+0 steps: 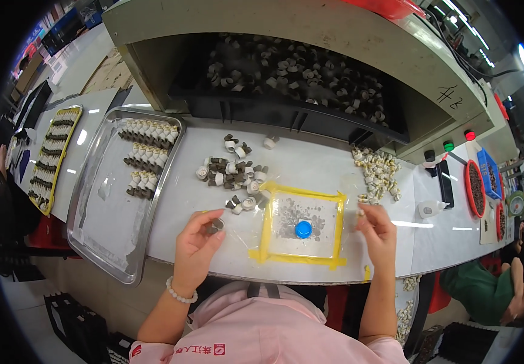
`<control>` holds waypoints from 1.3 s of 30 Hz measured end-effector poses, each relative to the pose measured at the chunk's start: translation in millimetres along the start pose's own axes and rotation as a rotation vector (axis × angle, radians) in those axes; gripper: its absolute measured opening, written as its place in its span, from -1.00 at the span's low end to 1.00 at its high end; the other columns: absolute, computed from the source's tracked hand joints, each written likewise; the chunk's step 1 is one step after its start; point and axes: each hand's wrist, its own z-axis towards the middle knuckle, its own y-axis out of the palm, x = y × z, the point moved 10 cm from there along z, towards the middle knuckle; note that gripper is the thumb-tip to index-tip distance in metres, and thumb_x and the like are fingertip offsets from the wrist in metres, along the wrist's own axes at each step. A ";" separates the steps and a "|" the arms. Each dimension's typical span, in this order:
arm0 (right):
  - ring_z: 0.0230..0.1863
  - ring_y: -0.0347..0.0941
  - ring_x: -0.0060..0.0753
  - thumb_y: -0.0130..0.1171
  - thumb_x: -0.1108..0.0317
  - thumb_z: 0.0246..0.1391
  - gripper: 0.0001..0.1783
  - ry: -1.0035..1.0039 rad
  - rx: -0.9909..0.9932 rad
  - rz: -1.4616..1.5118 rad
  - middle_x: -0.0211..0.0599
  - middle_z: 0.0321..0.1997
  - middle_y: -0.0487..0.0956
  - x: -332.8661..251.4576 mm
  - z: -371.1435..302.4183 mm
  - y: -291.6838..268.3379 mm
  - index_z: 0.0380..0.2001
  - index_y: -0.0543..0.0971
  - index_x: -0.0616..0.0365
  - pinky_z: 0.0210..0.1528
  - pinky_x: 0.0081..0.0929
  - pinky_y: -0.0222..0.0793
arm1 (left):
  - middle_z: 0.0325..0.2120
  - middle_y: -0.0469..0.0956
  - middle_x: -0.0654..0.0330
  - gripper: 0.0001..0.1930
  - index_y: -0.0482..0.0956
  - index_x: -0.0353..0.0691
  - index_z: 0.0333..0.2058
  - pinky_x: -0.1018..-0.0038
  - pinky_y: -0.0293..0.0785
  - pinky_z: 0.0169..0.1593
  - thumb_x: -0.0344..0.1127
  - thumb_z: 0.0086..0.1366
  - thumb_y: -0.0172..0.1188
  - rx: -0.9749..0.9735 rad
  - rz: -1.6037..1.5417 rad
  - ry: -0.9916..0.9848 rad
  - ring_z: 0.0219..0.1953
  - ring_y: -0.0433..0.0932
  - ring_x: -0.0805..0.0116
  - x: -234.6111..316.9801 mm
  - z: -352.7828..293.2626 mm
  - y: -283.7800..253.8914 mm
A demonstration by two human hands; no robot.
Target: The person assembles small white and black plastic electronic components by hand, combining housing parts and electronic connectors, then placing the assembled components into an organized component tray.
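My left hand (196, 247) is closed in a pinch on a small dark-and-white part (216, 225), left of a square framed with yellow tape (266, 227). My right hand (378, 235), right of that square, pinches a small whitish piece (361, 213) between thumb and fingertips. Inside the taped square a blue round cap (303, 229) sits among grey smudges. Beyond my left hand lies a loose pile of dark-and-white parts (231, 174). A heap of small cream-and-yellow pieces (376, 175) lies beyond my right hand.
At left, a metal tray (107, 188) holds rows of assembled parts. A black bin (246, 115) full of dark-and-white parts stands inside a grey machine housing (419, 54). To the right are a white bottle (432, 208) and red bowls (474, 189). A person in green (483, 291) sits at far right.
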 end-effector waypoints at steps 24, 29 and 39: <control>-0.41 0.46 -0.50 0.39 0.53 -0.22 -0.76 -0.198 -0.183 -0.451 -0.32 -0.43 0.52 -20.4 -14.4 48.7 -0.42 0.55 0.27 -0.39 -0.61 0.39 | -0.29 0.56 -0.03 -0.79 0.41 -0.27 -0.14 0.42 0.53 -0.22 -0.53 0.24 0.10 -0.323 -0.697 -0.478 -0.33 0.57 0.24 -57.1 -25.2 82.7; -0.40 0.48 -0.34 0.40 0.42 -0.24 -0.72 -0.210 -0.179 -0.495 -0.27 -0.38 0.53 -21.7 -11.5 40.7 -0.37 0.60 0.22 -0.37 -0.50 0.42 | -0.32 0.57 -0.01 -0.78 0.40 -0.28 -0.12 0.41 0.54 -0.30 -0.49 0.25 0.12 -0.325 -0.712 -0.466 -0.38 0.57 0.25 -61.9 -25.5 81.2; -0.45 0.48 -0.30 0.34 0.46 -0.17 -0.71 -0.463 -0.282 -0.737 -0.22 -0.32 0.52 -45.9 -10.2 58.7 -0.27 0.60 0.23 -0.39 -0.45 0.45 | -0.30 0.55 0.00 -0.77 0.44 -0.33 -0.16 0.39 0.55 -0.32 -0.60 0.19 0.12 -0.307 -0.605 -0.438 -0.40 0.57 0.22 -63.2 -25.2 78.8</control>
